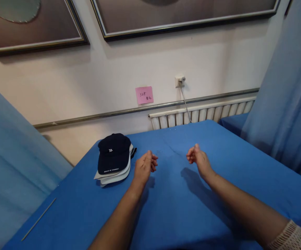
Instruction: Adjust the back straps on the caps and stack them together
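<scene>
My left hand hovers above the blue cloth, just right of a stack of caps. Its fingers are curled in, with the thumb on top. Farther right, my right hand is also held over the cloth, fingers bent and thumb close to the index finger. Whether either hand pinches anything thin cannot be made out. A gap separates the two hands. On top of the stack is a dark navy cap with small white lettering; lighter brims, such as a white cap, show beneath it. Neither hand touches the caps.
A thin rod lies near the left edge of the blue-covered table. Blue curtains hang at left and right. Behind are a radiator, a metal pipe, a plugged-in socket and a pink note.
</scene>
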Action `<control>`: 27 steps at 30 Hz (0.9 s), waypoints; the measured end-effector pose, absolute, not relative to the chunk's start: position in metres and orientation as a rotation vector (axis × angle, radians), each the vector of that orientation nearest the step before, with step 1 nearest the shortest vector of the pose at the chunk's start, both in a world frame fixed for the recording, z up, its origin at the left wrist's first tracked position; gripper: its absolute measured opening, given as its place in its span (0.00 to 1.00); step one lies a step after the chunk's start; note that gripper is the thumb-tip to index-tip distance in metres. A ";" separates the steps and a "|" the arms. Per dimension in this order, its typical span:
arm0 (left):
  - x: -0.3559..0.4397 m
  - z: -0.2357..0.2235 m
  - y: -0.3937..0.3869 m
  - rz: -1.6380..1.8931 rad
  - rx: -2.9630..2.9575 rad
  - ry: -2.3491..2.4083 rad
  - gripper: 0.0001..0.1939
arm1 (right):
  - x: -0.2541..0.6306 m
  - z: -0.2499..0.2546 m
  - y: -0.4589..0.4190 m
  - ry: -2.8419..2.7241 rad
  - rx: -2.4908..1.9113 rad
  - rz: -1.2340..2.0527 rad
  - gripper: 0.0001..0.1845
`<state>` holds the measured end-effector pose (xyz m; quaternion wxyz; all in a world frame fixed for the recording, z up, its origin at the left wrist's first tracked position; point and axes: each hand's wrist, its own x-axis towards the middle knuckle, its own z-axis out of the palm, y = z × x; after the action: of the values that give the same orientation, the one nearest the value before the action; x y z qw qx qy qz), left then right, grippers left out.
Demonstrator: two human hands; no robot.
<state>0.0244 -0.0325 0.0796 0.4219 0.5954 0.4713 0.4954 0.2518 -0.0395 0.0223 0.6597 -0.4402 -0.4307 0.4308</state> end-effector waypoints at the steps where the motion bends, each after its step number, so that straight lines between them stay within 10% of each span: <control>1: 0.026 0.089 -0.033 1.299 1.473 1.158 0.30 | 0.257 0.036 -0.040 -1.004 -0.970 0.895 0.35; 9: 0.028 0.116 -0.032 1.611 1.509 1.058 0.38 | 0.259 0.093 -0.050 -1.151 -0.860 0.516 0.36; 27: 0.019 0.059 0.033 1.256 1.062 1.311 0.36 | 0.265 0.023 0.041 -0.879 -1.292 0.875 0.39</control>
<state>0.0192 0.0330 0.0593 0.4962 0.4386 0.5411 0.5183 0.2654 0.0409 0.0229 0.6253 -0.5630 -0.3830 0.3812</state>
